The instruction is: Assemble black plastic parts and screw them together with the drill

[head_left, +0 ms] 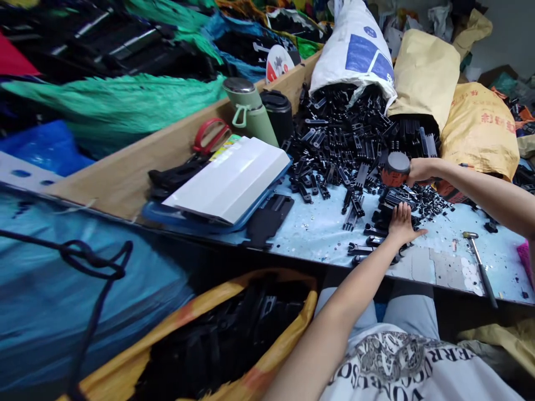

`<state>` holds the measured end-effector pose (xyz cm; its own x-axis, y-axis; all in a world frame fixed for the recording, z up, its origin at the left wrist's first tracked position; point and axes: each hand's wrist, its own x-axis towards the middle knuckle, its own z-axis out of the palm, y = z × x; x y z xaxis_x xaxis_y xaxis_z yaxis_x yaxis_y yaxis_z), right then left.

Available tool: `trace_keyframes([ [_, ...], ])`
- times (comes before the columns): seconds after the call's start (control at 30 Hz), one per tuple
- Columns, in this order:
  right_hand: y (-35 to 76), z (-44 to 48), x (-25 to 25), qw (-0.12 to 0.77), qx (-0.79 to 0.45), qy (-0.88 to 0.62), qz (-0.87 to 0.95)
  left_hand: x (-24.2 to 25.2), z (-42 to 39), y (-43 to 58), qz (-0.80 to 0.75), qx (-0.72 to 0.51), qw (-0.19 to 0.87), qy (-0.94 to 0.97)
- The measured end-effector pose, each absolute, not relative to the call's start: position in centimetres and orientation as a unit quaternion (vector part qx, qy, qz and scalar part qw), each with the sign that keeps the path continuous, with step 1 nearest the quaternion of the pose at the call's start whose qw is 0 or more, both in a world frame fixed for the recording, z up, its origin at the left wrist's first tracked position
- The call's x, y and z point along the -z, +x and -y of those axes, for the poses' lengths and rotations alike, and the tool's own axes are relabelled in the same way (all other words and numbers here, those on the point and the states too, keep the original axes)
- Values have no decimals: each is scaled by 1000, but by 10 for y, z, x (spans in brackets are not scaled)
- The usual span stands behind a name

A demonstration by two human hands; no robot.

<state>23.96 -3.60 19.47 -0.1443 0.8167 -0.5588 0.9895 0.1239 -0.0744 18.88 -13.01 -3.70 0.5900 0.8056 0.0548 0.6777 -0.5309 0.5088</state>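
A: Right hand [418, 169]?
B: Wrapped round a drill [394, 169], orange-red and dark, round grey end facing us. Held above the table [309, 238], near small screws [432, 205].
A: Left hand [402, 225]?
B: Fingers straight, thumb spread, gripping nothing I see; over black parts [374, 229].
A: Hidden?
B: Drill's tip, behind its body; handle, mostly behind the hand.

Smooth, faintly glossy black plastic-looking parts [324, 139] fill the far right beneath a crinkled, shiny white woven-plastic sack with blue print [355, 61] and a creased, matt tan paper-like sack [426, 72]. To the left, a long pale wooden board [121, 153] shows a matt face beside a smooth white rectangular panel [234, 178]. Near right, a small hammer with a dull brass-toned metal head [481, 264] rests on a scuffed light-blue tabletop [307, 229].
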Motion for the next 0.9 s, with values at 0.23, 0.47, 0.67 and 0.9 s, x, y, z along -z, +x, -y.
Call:
trace_keyframes([
  [0.23,240,61,-186,238,234,628,-703,28,130,190,-435,-162,206,861],
  [0.47,229,76,-183,248,210,625,-710,18,145,177,-427,-119,240,864],
  [0.67,222,101,-194,231,207,617,-723,29,194,136,-417,-130,241,867],
  [0.9,204,111,-184,267,226,604,-716,31,197,131,-391,-134,239,879],
])
